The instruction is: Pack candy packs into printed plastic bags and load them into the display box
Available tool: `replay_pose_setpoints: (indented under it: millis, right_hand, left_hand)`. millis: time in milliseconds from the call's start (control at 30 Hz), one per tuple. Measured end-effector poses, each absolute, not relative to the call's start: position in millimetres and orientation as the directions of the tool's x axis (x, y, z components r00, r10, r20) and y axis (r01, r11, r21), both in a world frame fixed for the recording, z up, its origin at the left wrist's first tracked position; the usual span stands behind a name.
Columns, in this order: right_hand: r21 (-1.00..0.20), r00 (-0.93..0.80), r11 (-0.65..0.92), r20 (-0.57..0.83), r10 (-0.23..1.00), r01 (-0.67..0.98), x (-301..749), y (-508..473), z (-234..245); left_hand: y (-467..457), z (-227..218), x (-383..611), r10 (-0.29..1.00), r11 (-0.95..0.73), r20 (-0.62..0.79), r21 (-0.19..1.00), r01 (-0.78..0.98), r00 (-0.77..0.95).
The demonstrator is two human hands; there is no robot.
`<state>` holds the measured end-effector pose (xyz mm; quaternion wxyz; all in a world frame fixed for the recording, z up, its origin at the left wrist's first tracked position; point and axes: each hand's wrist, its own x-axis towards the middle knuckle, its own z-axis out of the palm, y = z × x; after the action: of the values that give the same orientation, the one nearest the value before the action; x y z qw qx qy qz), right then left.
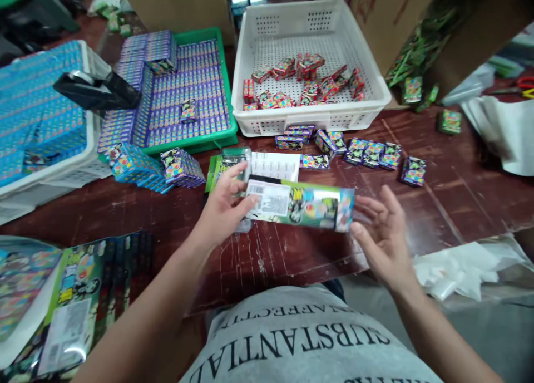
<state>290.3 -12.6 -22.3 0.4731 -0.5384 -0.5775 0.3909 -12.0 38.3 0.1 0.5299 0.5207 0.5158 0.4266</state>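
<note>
A flat printed pouch point(315, 206) in green and blue, with a white label, hangs slightly tilted above the table's front part. My left hand point(223, 207) pinches its left end, thumb on the front. At the other end, my right hand point(381, 238) has thumb and fingertips against the pouch's edge, the palm turned toward it. Behind the pouch lie a white label sheet point(275, 166) and a clear plastic case with a green printed pack point(227, 163), partly covered. Small purple boxes point(371, 153) lie in loose groups just beyond.
A white crate point(311, 118) holds red boxes. The green tray point(229, 104) carries rows of purple boxes; a black tape dispenser point(100, 91) rests beside it. Blue boxes fill the left crate point(89, 65). Printed pouches point(75, 294) lie front left, crumpled white paper point(463, 269) front right.
</note>
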Motion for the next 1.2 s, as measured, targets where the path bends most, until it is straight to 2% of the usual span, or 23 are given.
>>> replay_pose_setpoints:
  millis: [67, 200, 300, 400, 467, 533, 600, 667, 733, 833, 900, 967, 1033, 1100, 1200]
  right_hand:
    - [-0.984, 0.108, 0.048, 0.067, 0.992, 0.170, 288.7, -23.3, -26.9]
    - [-0.990, 0.156, 0.053, 0.073, 0.985, 0.130, 276.2, -17.5, -21.1]
    - [-0.990, -0.040, 0.048, 0.043, 0.998, 0.134, 265.4, -12.5, -15.2]
    - [-0.985, -0.299, 0.078, 0.028, 0.954, 0.154, 261.3, -9.3, -16.6]
    - [-0.956, -0.297, 0.190, 0.118, 0.948, 0.224, 274.4, 2.7, -21.1]
    - [-0.847, -0.167, 0.312, 0.265, 0.950, 0.430, 305.4, 26.0, -27.0]
    - [-0.619, -0.104, 0.312, 0.348, 0.932, 0.720, 348.1, 54.0, -32.8]
    - [-0.443, -0.186, 0.276, 0.237, 0.954, 0.853, 387.4, 77.4, -38.4]
    - [-0.367, -0.275, 0.289, 0.091, 0.957, 0.884, 410.2, 91.0, -42.9]
    - [-0.430, -0.311, 0.290, 0.022, 0.950, 0.855, 407.1, 93.3, -39.8]
    - [-0.596, -0.249, 0.248, 0.082, 0.965, 0.764, 386.7, 86.2, -26.5]
    - [-0.790, -0.161, 0.234, 0.173, 0.972, 0.566, 357.1, 76.4, -6.0]
    - [-0.900, -0.131, 0.274, 0.243, 0.961, 0.338, 321.7, 67.6, 14.4]
    - [-0.924, -0.185, 0.336, 0.303, 0.935, 0.185, 285.3, 62.5, 26.4]
    - [-0.907, -0.247, 0.402, 0.364, 0.898, 0.125, 244.8, 61.3, 23.4]
  left_hand:
    - [17.3, -2.4, -4.9, 0.993, 0.093, -0.096, 0.995, 0.045, 0.072]
    - [-19.5, -7.1, 13.0, 0.932, 0.201, -0.222, 0.974, 0.100, 0.286]
    - [-30.2, -7.5, 23.7, 0.890, 0.257, -0.282, 0.959, 0.117, 0.359]
    - [-27.6, -9.9, 31.1, 0.910, 0.225, -0.226, 0.973, 0.044, 0.348]
    - [-24.1, -13.5, 31.4, 0.933, 0.171, -0.157, 0.985, -0.013, 0.325]
    - [-21.6, -18.2, 27.4, 0.942, 0.162, -0.147, 0.986, -0.027, 0.302]
    - [-19.4, -23.2, 21.7, 0.942, 0.183, -0.172, 0.983, -0.009, 0.288]
    - [-17.0, -27.0, 18.9, 0.934, 0.199, -0.188, 0.980, -0.005, 0.305]
    - [-15.0, -28.3, 21.0, 0.923, 0.207, -0.189, 0.978, -0.018, 0.335]
    - [-14.2, -27.1, 29.6, 0.918, 0.210, -0.186, 0.977, -0.031, 0.351]
    - [-14.5, -26.3, 34.5, 0.915, 0.214, -0.192, 0.976, -0.024, 0.355]
    - [-14.2, -26.6, 37.6, 0.910, 0.220, -0.199, 0.975, -0.016, 0.363]
    - [-12.8, -27.7, 40.2, 0.908, 0.219, -0.195, 0.975, -0.023, 0.372]
    - [-10.8, -28.7, 43.5, 0.904, 0.206, -0.173, 0.977, -0.045, 0.390]
    - [-10.1, -28.8, 48.3, 0.904, 0.159, -0.121, 0.986, -0.059, 0.409]
